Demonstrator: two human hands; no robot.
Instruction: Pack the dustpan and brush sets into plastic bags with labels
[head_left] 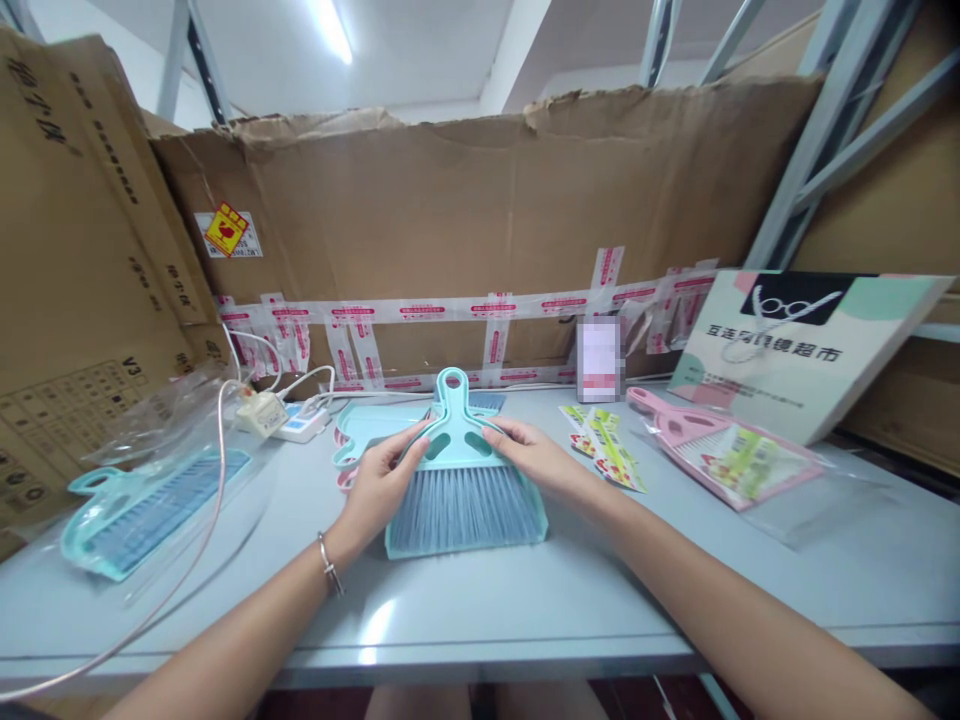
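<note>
Metal-rack workspace, gray smooth counter (562, 600), big brown cardboard sheet (465, 220) with torn top edge and pink-white tape across the back, tube light (331, 30) at upper left of center. Mid-frame, a bit below center: turquoise brush (454, 455) nested in a matching dustpan (465, 550). Handle loop points to top of frame, bristles to bottom edge; long axis of the handle runs near vertical in frame, bristle row spreads left-right. Hard, glossy plastic, rounded shoulders, oval cutouts; bristles gray-blue, fine, straight, fanned wide. Left hand (384, 480) has fingers closed on the left shoulder of the set, right hand (536, 458) gripping the right shoulder. Silver bracelet (328, 565) on left wrist. Just behind, more dustpans (375, 430), turquoise over pink. Lower left: turquoise set (150, 510) in clear wrinkly film, near a cable and a white plug (262, 412). Right: flat green-and-red printed cards (604, 447), pink set (739, 450) in clear bag, handle to upper left, printed box (795, 350) leaning behind.
</note>
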